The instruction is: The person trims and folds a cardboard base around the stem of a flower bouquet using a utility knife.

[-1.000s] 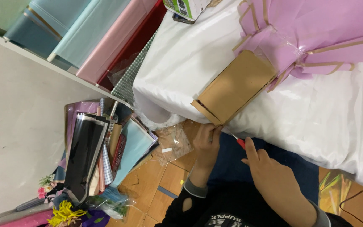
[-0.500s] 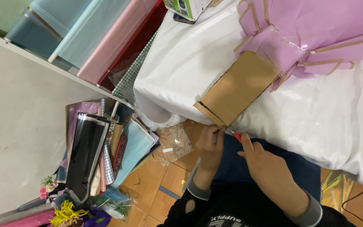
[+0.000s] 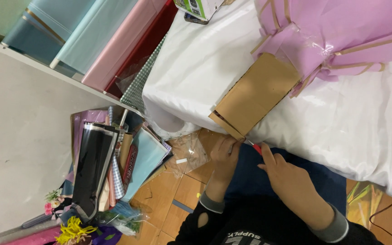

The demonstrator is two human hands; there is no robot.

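Cardboard piece (image 3: pixel 257 97) lies diagonal, lower end btwn both hands (image 3: pixel 225 154), overhanging table (image 3: pixel 196 77).

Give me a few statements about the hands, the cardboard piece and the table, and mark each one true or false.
1. The cardboard piece lies on a white table cover. True.
2. The right hand holds a red-handled tool near the cardboard's lower corner. True.
3. The left hand rests on the purple wrapping paper. False: it is at the cardboard's lower corner, away from that paper.
4. The rolls of wrapping paper on the shelf are all black. False: they are blue, pale teal, pink and red.
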